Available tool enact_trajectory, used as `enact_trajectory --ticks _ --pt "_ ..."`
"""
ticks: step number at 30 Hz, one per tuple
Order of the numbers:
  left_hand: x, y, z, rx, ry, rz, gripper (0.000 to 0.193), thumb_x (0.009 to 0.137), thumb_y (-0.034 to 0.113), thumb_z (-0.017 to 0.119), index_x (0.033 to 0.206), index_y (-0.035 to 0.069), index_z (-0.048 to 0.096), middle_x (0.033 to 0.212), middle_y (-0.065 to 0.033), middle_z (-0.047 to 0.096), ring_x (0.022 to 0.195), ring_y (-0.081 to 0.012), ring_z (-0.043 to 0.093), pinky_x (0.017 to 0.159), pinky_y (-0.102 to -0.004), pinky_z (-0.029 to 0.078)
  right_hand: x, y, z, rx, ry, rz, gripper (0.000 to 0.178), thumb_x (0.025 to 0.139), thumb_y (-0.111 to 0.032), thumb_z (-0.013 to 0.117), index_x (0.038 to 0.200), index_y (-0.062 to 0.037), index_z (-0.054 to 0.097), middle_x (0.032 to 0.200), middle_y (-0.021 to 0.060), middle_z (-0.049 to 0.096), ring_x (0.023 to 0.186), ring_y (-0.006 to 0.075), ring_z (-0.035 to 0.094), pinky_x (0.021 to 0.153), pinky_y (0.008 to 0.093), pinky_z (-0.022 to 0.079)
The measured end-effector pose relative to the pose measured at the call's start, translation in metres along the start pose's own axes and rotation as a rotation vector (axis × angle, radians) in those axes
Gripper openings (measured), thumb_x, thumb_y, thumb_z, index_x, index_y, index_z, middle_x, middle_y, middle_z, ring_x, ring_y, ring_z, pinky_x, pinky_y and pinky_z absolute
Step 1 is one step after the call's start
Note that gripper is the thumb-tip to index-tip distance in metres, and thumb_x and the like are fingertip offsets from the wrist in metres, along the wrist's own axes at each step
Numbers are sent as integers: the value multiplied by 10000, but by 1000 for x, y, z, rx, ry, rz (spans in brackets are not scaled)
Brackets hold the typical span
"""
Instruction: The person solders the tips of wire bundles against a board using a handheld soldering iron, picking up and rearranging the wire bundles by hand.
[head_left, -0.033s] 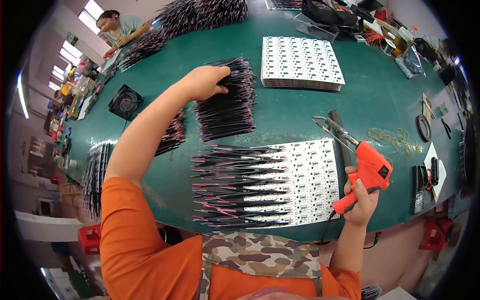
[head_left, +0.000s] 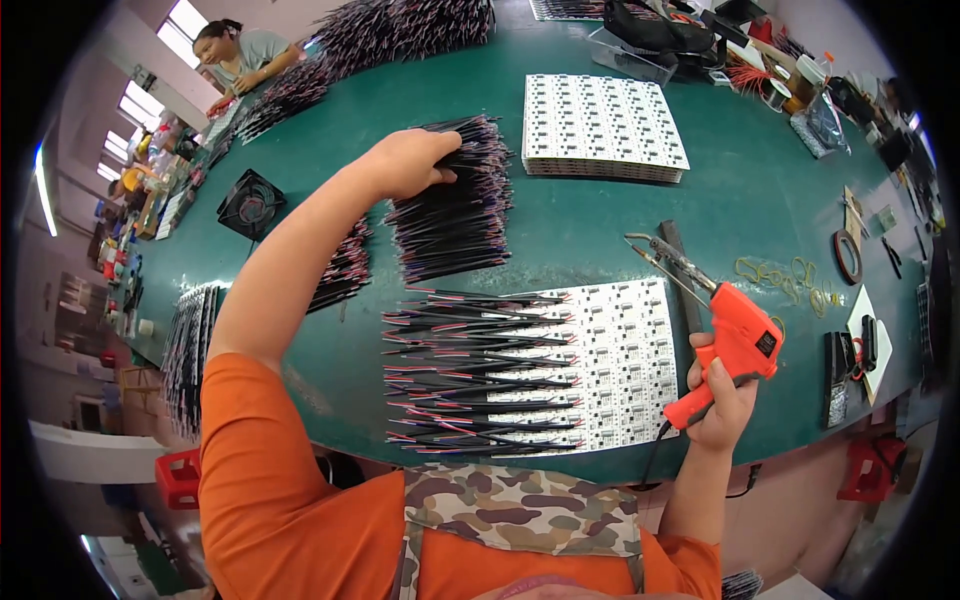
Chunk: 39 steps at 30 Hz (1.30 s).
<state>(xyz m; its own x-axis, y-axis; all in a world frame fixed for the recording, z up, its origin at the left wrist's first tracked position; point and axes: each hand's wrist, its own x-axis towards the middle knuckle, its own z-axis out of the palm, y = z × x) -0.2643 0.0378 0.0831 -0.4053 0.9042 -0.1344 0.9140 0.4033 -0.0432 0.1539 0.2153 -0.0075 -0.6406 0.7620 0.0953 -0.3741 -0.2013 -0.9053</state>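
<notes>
My left hand (head_left: 412,163) reaches over a thick pile of black wires (head_left: 455,225) with coloured tips. Its thumb and forefinger are apart at the wires; the other fingers are partly hidden. In my right hand (head_left: 722,405) is a red soldering gun (head_left: 742,335), its metal tip pointing up and left. Below the pile, a white circuit board sheet (head_left: 630,365) lies near the table's front edge. Black wires (head_left: 440,370) in several rows extend left from its middle, their right ends lying on the sheet.
A stack of white circuit board sheets (head_left: 605,125) stands at the back. A dark bar (head_left: 680,265) lies behind the soldering gun. More wires and a small black fan (head_left: 250,203) are at left. Tape (head_left: 847,256) and scissors (head_left: 858,352) lie at right. A person sits far left.
</notes>
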Motion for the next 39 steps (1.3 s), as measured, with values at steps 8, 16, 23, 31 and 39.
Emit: enact_trajectory --ticks 8,16,23,31,39 --pt "5 4 -13 129 -101 96 243 848 126 653 1057 37 567 1005 -183 651 1001 -397 609 846 -480 485 -1 1 0 -63 6 -12 478 845 -91 659 1276 48 508 1054 168 672 640 102 557 576 235 460" --pt "20 -15 -27 -126 -203 32 279 765 129 648 1007 -7 643 998 -210 673 987 -366 633 862 -437 491 -1 2 4 -60 77 -10 476 848 -83 653 1283 44 506 1052 170 669 639 99 546 563 236 452" --pt "-2 -36 -35 -612 109 -157 230 855 117 631 1043 -5 577 867 -136 644 784 -253 653 748 -369 518 -2 2 1 -65 65 -24 465 848 -80 651 1275 44 513 1054 173 670 642 99 545 574 236 454" --pt "-99 -13 11 -1515 783 -135 159 953 154 632 1018 36 546 805 -46 584 765 -184 616 720 -333 501 -2 7 -2 -65 71 -13 448 855 -61 633 1272 51 512 1060 185 668 661 109 553 598 230 458" --pt "-159 20 94 -1648 831 -126 199 926 -11 621 1119 13 581 994 -84 667 986 -231 678 946 -378 518 0 13 -9 -50 63 4 460 883 -45 609 1312 44 466 1111 200 645 705 104 551 611 227 479"
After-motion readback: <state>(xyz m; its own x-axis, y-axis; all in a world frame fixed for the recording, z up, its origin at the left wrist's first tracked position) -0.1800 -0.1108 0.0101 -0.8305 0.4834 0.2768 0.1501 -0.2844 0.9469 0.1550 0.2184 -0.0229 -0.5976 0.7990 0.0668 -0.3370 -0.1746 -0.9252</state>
